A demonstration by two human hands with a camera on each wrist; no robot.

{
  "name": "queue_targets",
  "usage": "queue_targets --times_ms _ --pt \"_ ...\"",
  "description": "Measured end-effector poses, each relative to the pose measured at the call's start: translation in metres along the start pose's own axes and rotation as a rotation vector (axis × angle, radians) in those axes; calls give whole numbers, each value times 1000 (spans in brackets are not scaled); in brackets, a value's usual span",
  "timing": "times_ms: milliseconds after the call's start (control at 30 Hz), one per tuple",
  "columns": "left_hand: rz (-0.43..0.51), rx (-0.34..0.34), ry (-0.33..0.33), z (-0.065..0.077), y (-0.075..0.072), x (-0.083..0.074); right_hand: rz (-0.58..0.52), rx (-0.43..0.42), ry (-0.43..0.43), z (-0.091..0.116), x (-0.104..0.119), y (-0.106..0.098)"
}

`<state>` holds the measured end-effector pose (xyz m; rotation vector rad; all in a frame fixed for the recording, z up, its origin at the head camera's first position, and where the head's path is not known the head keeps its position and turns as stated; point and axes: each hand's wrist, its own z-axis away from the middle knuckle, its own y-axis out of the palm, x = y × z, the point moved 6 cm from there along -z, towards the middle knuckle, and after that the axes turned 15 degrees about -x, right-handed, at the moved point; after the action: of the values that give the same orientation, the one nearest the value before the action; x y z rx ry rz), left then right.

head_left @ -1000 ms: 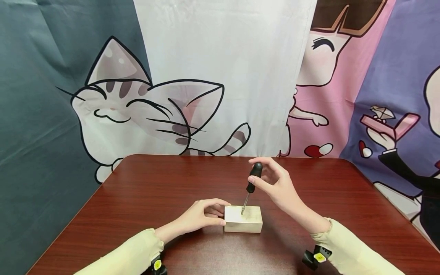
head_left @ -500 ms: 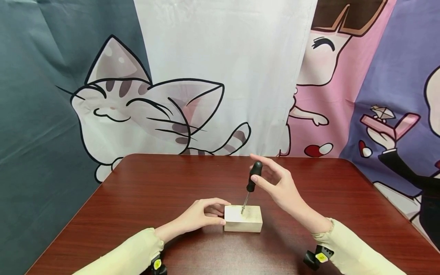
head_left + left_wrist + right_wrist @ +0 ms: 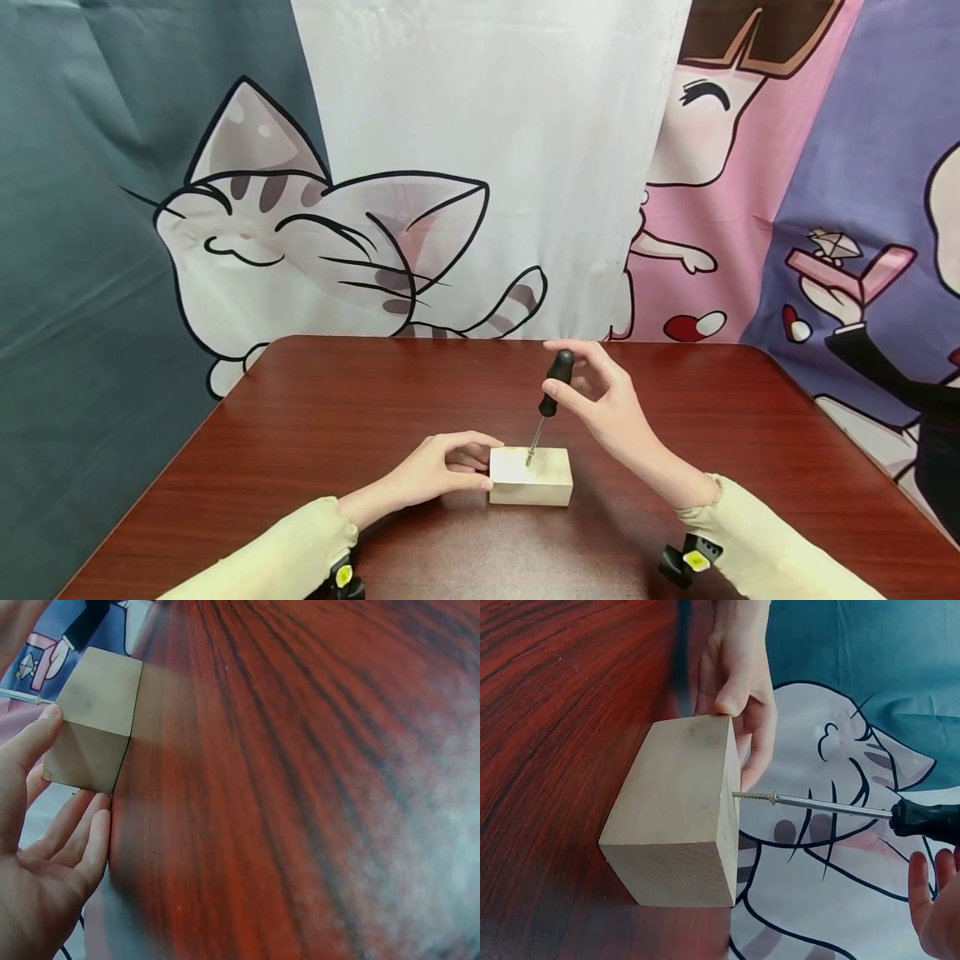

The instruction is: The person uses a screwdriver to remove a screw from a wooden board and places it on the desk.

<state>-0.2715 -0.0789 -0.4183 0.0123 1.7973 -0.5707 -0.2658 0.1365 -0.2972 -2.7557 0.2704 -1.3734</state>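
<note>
A pale wooden block (image 3: pixel 529 493) lies on the table, and my left hand (image 3: pixel 429 472) holds its left end, thumb at the near edge and fingers at the far side. A screw (image 3: pixel 754 796) stands in the block's top face, much of its thread showing in the right wrist view. The shaft of a black-handled screwdriver (image 3: pixel 556 383) meets the screw head, leaning a little to the right. My right hand (image 3: pixel 611 408) grips the screwdriver handle between thumb and fingers. In the left wrist view, the thumb (image 3: pixel 49 720) presses near the block's corner.
The reddish-brown wooden table (image 3: pixel 360 383) has rounded far corners. Close behind it hangs a printed cartoon cloth (image 3: pixel 480 100). Black wrist cameras (image 3: pixel 678 565) sit under the pale yellow sleeves (image 3: pixel 772 542).
My right hand's fingers shift slightly around the screwdriver handle, the index finger lifting outward and then curling back. The block and my left hand stay in place.
</note>
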Motion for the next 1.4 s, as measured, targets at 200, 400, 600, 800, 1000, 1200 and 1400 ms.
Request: queue_targets --times_ms 200,400,600,800,1000,1200,1400 --pt "5 -1 4 -1 0 0 -12 -9 25 0 1 0" --pt "4 1 5 -1 0 1 0 2 4 0 1 0" --pt "1 3 2 -1 0 1 -10 19 40 0 -2 -1" --pt "1 -2 -3 -1 -1 2 -41 59 16 0 0 1" --pt "3 -5 -14 -1 -1 2 -136 75 11 0 1 6" --pt "9 -2 -19 -1 -1 2 -53 -27 18 -1 1 3" --pt "10 -2 -12 0 -1 1 -58 -60 62 0 -1 1"
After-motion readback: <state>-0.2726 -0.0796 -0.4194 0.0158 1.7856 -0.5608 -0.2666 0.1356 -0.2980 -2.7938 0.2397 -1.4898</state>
